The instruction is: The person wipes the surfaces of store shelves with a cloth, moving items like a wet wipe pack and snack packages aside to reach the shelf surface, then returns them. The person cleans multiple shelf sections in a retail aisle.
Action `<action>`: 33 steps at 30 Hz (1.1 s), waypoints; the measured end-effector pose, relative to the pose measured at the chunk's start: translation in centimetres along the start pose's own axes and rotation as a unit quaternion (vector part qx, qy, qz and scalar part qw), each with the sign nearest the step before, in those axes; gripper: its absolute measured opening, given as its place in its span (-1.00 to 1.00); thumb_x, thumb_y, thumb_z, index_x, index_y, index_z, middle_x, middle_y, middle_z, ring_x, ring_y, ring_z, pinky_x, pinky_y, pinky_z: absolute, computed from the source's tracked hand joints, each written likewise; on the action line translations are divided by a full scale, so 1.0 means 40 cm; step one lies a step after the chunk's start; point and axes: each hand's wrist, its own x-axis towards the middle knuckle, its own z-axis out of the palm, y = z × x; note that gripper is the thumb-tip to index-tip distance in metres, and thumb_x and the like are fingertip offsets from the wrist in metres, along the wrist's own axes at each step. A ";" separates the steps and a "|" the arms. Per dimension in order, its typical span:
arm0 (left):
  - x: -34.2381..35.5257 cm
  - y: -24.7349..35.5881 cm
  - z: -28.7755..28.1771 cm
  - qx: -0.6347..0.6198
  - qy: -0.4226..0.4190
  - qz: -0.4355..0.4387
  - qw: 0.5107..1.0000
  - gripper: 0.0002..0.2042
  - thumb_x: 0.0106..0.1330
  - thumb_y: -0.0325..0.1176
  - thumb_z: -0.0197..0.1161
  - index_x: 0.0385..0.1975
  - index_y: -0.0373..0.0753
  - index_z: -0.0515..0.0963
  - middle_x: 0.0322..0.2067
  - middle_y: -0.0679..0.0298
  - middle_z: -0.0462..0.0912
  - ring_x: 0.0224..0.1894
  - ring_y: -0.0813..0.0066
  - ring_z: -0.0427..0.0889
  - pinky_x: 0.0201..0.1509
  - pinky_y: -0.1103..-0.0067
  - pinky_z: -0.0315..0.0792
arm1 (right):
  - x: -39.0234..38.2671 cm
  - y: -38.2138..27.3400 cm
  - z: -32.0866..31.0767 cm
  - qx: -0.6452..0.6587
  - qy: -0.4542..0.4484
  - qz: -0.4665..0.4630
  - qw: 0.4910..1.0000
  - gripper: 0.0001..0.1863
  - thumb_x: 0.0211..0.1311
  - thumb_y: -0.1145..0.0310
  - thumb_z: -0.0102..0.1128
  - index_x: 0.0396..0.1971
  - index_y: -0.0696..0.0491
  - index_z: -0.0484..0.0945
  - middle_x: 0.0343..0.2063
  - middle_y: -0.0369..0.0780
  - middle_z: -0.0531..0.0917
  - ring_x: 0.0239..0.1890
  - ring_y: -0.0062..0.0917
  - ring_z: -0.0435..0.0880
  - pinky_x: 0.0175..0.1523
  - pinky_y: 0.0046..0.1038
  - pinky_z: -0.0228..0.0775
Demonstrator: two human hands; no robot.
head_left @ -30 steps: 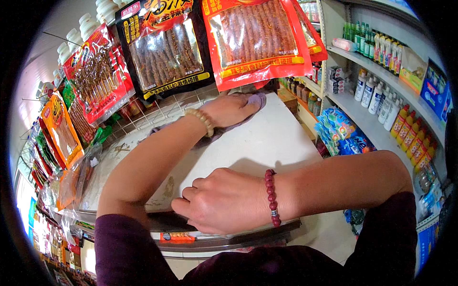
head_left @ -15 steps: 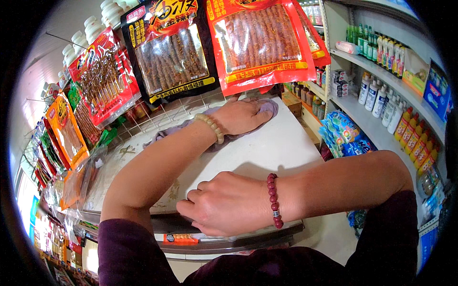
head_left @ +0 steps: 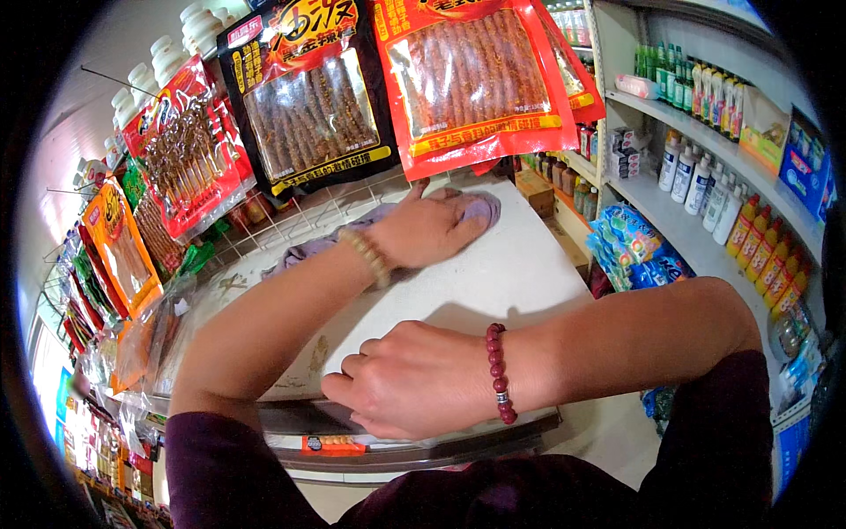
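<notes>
My left hand [head_left: 421, 233], a beige bead bracelet at its wrist, presses a crumpled purple-grey cloth [head_left: 481, 213] onto the far part of a white countertop [head_left: 511, 269]. Its fingers bend over the cloth, which trails leftward behind the wrist. Closer to me, my right hand [head_left: 414, 381] is curled into a loose fist over the counter's near edge, back of the hand up. A dark red bead bracelet circles that wrist. Whatever is inside the right fingers, if anything, is hidden.
Snack packets, one black [head_left: 313, 106] and one red [head_left: 476, 93], hang from a wire grid [head_left: 304, 214] behind the counter. More packets [head_left: 123, 247] hang at the left. Shelves [head_left: 665, 207] with bottles stand at the right, near blue bags [head_left: 627, 251]. A small orange packet [head_left: 333, 444] lies below the near edge.
My left hand has slid slightly left and toward me with the cloth under it. My right hand stays nearly in place, and the view has shifted a little.
</notes>
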 end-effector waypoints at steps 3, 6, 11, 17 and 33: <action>0.052 -0.032 0.002 -0.002 -0.047 -0.121 0.992 -0.35 0.40 0.13 -0.36 -0.01 -0.39 0.43 -0.03 -0.19 0.48 0.10 -0.07 0.40 0.28 0.28 0.14 | -0.001 -0.003 0.004 0.001 0.005 -0.007 1.000 -0.80 0.02 0.36 0.12 -0.42 0.20 0.46 -0.65 -0.06 0.58 -0.52 -0.16 0.63 -0.41 -0.17 0.45; 0.060 -0.029 -0.005 0.006 -0.061 -0.158 0.985 -0.36 0.38 0.12 -0.36 -0.04 -0.38 0.44 -0.11 -0.19 0.54 0.01 -0.10 0.46 0.22 0.28 0.23 | -0.005 0.000 0.004 -0.005 0.008 -0.009 1.000 -0.80 0.03 0.35 0.12 -0.43 0.20 0.47 -0.65 -0.06 0.59 -0.51 -0.16 0.63 -0.41 -0.18 0.45; -0.074 -0.011 -0.034 0.021 -0.029 -0.022 0.999 -0.49 0.40 -0.01 -0.27 0.07 -0.31 0.37 -0.05 -0.12 0.51 0.07 -0.02 0.43 0.30 0.13 0.07 | -0.011 0.007 -0.006 -0.027 -0.013 -0.003 1.000 -0.78 0.09 0.29 0.14 -0.40 0.15 0.42 -0.58 -0.12 0.57 -0.47 -0.24 0.62 -0.40 -0.26 0.46; -0.125 -0.003 -0.047 0.016 -0.027 -0.003 0.999 -0.48 0.40 -0.03 -0.24 0.07 -0.37 0.36 0.04 -0.06 0.46 0.15 0.04 0.36 0.33 0.06 -0.03 | -0.007 0.006 0.000 -0.012 0.003 0.003 1.000 -0.76 0.01 0.31 0.15 -0.42 0.19 0.47 -0.64 -0.06 0.59 -0.50 -0.17 0.64 -0.39 -0.21 0.47; -0.125 0.003 -0.060 0.005 -0.042 -0.043 0.998 -0.41 0.40 0.07 -0.35 -0.03 -0.37 0.41 -0.13 -0.18 0.53 0.01 -0.08 0.45 0.19 0.22 0.21 | -0.014 0.008 -0.012 -0.013 -0.011 0.001 1.000 -0.75 0.06 0.31 0.16 -0.37 0.20 0.45 -0.62 -0.07 0.60 -0.49 -0.18 0.64 -0.39 -0.20 0.46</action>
